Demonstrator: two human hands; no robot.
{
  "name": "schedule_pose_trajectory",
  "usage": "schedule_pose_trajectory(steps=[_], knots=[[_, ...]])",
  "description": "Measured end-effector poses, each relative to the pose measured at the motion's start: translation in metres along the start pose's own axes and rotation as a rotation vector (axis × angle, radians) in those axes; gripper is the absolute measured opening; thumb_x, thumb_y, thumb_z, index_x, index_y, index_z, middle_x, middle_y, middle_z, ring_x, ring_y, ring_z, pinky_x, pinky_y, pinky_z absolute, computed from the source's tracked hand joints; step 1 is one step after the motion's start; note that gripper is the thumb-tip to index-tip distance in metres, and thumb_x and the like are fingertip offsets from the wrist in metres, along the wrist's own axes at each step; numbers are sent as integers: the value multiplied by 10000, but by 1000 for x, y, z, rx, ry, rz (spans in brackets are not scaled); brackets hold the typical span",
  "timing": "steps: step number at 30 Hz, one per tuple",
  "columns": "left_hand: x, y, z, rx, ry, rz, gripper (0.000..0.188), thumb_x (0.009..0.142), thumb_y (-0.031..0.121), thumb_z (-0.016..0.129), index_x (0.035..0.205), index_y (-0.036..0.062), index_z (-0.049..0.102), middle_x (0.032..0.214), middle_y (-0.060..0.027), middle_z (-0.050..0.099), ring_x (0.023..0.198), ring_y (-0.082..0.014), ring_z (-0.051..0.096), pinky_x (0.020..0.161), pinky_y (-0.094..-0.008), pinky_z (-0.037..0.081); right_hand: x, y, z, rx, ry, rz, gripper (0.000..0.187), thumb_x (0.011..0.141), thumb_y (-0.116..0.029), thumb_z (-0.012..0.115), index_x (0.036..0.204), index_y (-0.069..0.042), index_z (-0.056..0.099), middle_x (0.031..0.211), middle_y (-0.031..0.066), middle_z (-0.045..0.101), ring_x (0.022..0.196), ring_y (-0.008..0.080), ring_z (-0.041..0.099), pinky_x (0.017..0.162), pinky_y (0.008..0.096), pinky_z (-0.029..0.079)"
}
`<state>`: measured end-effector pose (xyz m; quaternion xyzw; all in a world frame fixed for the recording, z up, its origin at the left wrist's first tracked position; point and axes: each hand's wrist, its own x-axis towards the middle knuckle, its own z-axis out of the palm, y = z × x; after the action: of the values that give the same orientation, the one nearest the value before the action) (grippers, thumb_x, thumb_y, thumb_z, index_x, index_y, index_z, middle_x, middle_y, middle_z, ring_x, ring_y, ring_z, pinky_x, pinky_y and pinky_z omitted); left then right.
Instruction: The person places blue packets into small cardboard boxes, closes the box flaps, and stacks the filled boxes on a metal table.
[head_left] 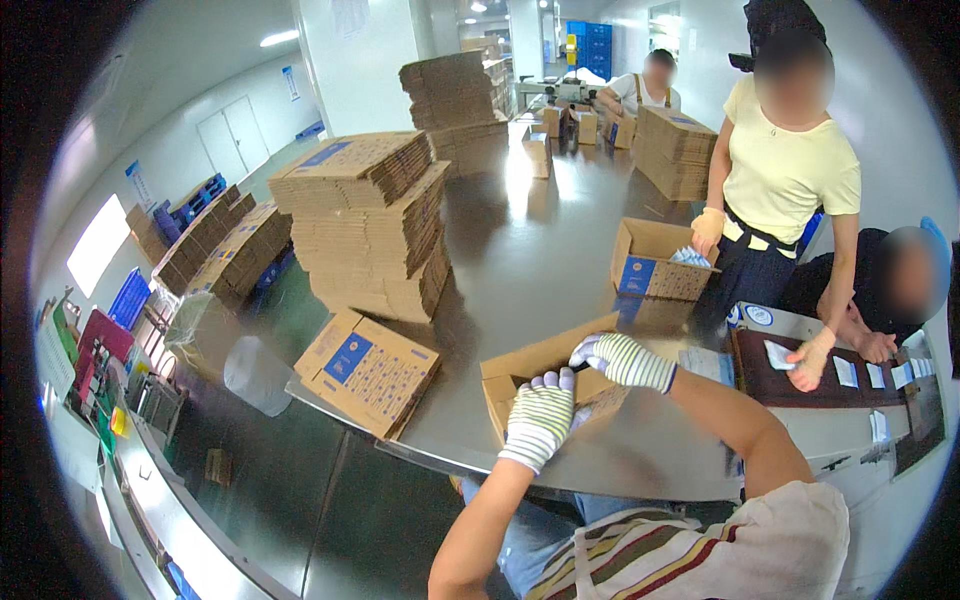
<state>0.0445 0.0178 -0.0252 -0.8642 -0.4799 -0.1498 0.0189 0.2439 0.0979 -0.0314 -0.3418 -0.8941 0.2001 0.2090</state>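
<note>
My L grip [541, 415] and R grip [628, 362], in striped white-green knit gloves [533, 440], are on the open brown cardboard box [537, 360], by the near edge of the grey metal tabletop [505, 265]; fingers bent, can't tell if they're clenched on it. Prob. opened out OK, top not closed yet. Left, I'd guess: tall stack of flat brown cartons [355, 245], L edge, + low blue-panelled cardboard pile [390, 375], near-L corner.
</note>
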Motion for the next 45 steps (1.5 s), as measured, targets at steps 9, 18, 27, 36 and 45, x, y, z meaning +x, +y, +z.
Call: schedule_pose_trajectory(steps=[9, 18, 27, 36, 45], knots=[[-12, -17, 17, -87, -158, -99, 486, 764, 369, 663, 1048, -2, 530, 903, -211, 643, 854, -341, 634, 731, -433, 508, 8, -38, 4, -136, 340, -96, 196, 788, -55, 605, 980, -82, 632, 1007, 103, 632, 942, 291, 591, 848, 380, 489], [-38, -24, -30, -1246, 549, -418, 465, 817, 230, 712, 1125, -16, 464, 886, -104, 643, 726, -159, 619, 550, -270, 532, -54, -52, -13, 186, 599, 200, 647, 755, -263, 743, 1237, 29, 424, 1156, 190, 537, 1115, 287, 516, 946, 373, 425], [-93, 61, 124, -2081, 351, -734, 679, 760, 187, 758, 1323, 74, 395, 1255, -68, 508, 1162, -213, 489, 1015, -364, 383, -6, -131, -2, -235, -10, 65, 576, 679, -352, 737, 1088, -5, 527, 1039, 178, 598, 965, 315, 591, 812, 411, 487], [-145, 11, 117, -1681, -315, -778, 358, 882, 173, 624, 1179, -12, 549, 1089, -132, 632, 944, -199, 615, 800, -312, 514, -1, -79, 55, -353, -72, -160, 474, 688, -309, 695, 1052, -48, 541, 1032, 116, 579, 978, 264, 572, 851, 405, 469], [-102, -10, -44, 126, -99, -7, 702, 714, 429, 680, 1274, 71, 456, 1422, -148, 345, 1301, -465, 270, 1078, -557, 224, -46, -58, 62, -273, 192, -539, 335, 728, -451, 561, 772, -120, 551, 745, 29, 529, 716, 217, 527, 641, 355, 412]])
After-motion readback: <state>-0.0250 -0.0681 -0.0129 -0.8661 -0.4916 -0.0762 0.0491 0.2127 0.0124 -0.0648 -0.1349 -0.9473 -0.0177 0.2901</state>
